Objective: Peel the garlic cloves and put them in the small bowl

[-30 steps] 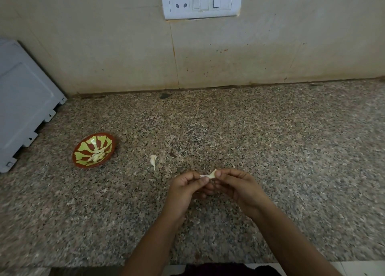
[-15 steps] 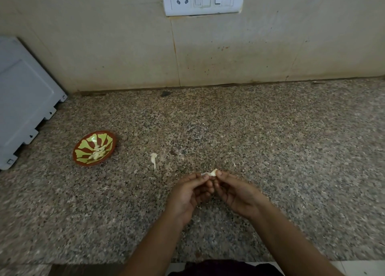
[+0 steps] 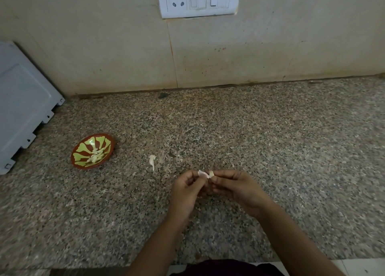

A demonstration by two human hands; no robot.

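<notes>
Left hand [image 3: 185, 189], right hand [image 3: 239, 189] pinch garlic clove [image 3: 210, 174]; peel scrap [image 3: 152, 161], small bowl [image 3: 83, 165] leftward.

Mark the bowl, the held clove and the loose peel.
bowl [image 3: 80, 153], head view, bare inner wall.
clove [image 3: 210, 174], head view, pale exposed end.
peel [image 3: 151, 158], head view, wide upper end.

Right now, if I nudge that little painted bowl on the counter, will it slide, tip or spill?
The small bowl looks shallow and wide, so it would probably slide rather than tip. It holds only a few peeled cloves, so it is likely light. The stone counter may let it skid.
</notes>
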